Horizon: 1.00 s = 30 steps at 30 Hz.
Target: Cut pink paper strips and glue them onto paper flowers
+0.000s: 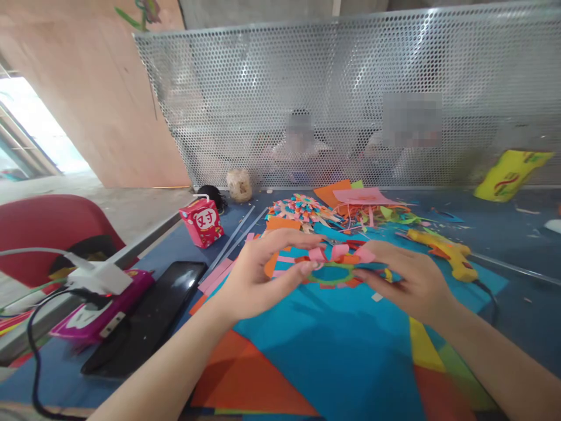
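Between my hands is a small paper ring [335,279], green on its lower rim, with pink and orange-red paper loops round it. My left hand [256,272] pinches its left side between thumb and fingers. The right side is gripped by my right hand [407,275], thumb below and fingers above. Under the ring lie blue sheets [324,345] of craft paper or felt, overlapping an orange sheet [249,374]. Just behind my hands, red-handled scissors [353,243] show in part. Finished-looking multicoloured fringed rosettes [302,209] lie farther back.
A yellow glue gun [442,252] lies at right, its cord trailing. Paper scraps [381,213] are heaped at the back. At left are a phone [149,316], a power strip [103,310] with cables, and a red box [202,222]. A perforated metal screen [350,99] stands behind; people sit beyond.
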Each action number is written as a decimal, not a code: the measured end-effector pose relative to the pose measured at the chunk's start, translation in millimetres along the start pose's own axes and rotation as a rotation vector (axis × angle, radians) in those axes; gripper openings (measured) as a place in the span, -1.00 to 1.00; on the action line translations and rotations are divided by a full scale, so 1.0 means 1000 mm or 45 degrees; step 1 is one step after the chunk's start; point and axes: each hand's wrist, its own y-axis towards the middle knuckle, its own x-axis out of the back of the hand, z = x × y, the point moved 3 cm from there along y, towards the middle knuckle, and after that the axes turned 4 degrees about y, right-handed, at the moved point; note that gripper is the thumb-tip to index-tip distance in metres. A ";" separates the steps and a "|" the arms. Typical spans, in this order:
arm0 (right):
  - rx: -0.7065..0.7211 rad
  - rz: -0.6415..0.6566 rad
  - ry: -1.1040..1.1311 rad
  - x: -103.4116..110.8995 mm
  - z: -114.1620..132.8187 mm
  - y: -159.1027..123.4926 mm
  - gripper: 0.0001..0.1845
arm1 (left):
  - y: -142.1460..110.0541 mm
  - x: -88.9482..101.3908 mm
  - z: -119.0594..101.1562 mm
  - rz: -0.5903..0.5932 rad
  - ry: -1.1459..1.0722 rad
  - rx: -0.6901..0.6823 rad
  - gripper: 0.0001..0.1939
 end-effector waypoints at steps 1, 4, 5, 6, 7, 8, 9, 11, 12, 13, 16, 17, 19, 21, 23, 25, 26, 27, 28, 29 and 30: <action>-0.044 0.018 0.001 -0.001 -0.001 0.000 -0.94 | 0.000 0.000 0.003 -0.019 -0.012 0.054 -0.75; -0.150 0.049 0.019 -0.003 -0.004 -0.001 -0.94 | 0.002 -0.001 0.013 -0.085 -0.058 0.193 -0.76; -0.185 0.057 0.037 -0.004 -0.005 -0.001 -0.92 | 0.002 -0.001 0.015 -0.096 -0.084 0.223 -0.75; -0.219 0.067 0.065 -0.004 -0.005 -0.001 -0.91 | 0.002 -0.002 0.017 -0.102 -0.110 0.246 -0.75; -0.253 0.076 0.099 -0.005 -0.006 -0.001 -0.91 | 0.003 -0.002 0.019 -0.105 -0.133 0.263 -0.75; -0.280 0.082 0.133 -0.005 -0.007 -0.001 -0.91 | 0.003 -0.002 0.020 -0.106 -0.150 0.278 -0.76; -0.300 0.087 0.160 -0.006 -0.008 -0.001 -0.90 | 0.004 -0.003 0.021 -0.110 -0.161 0.293 -0.76; -0.324 0.091 0.181 -0.007 -0.009 -0.002 -0.89 | 0.004 -0.003 0.021 -0.119 -0.177 0.322 -0.78; -0.331 0.091 0.177 -0.007 -0.009 -0.002 -0.88 | 0.004 -0.003 0.021 -0.120 -0.185 0.331 -0.78; -0.339 0.094 0.169 -0.008 -0.010 -0.002 -0.86 | 0.004 -0.003 0.020 -0.116 -0.194 0.337 -0.78; -0.391 0.106 0.171 -0.009 -0.011 -0.002 -0.85 | 0.004 -0.003 0.020 -0.112 -0.225 0.338 -0.79; -0.413 0.116 0.184 -0.009 -0.011 -0.003 -0.85 | 0.004 -0.003 0.020 -0.116 -0.236 0.343 -0.80; -0.446 0.132 0.216 -0.010 -0.012 -0.003 -0.87 | 0.004 -0.003 0.020 -0.128 -0.264 0.369 -0.80; -0.453 0.134 0.238 -0.010 -0.012 -0.002 -0.88 | 0.005 -0.004 0.020 -0.137 -0.290 0.404 -0.79; -0.457 0.134 0.250 -0.010 -0.012 -0.002 -0.89 | 0.005 -0.004 0.020 -0.132 -0.306 0.434 -0.78; -0.472 0.144 0.257 -0.010 -0.012 -0.003 -0.88 | 0.006 -0.005 0.019 -0.128 -0.309 0.448 -0.79; -0.483 0.150 0.259 -0.011 -0.013 -0.003 -0.87 | 0.006 -0.005 0.019 -0.126 -0.309 0.448 -0.80; -0.492 0.153 0.260 -0.011 -0.013 -0.003 -0.86 | 0.006 -0.005 0.019 -0.121 -0.308 0.444 -0.82; -0.499 0.156 0.262 -0.011 -0.014 -0.003 -0.86 | 0.005 -0.005 0.019 -0.117 -0.307 0.438 -0.84; -0.504 0.157 0.265 -0.011 -0.014 -0.003 -0.85 | 0.005 -0.005 0.020 -0.113 -0.305 0.432 -0.85; -0.507 0.159 0.270 -0.011 -0.014 -0.004 -0.85 | 0.005 -0.005 0.020 -0.109 -0.303 0.429 -0.86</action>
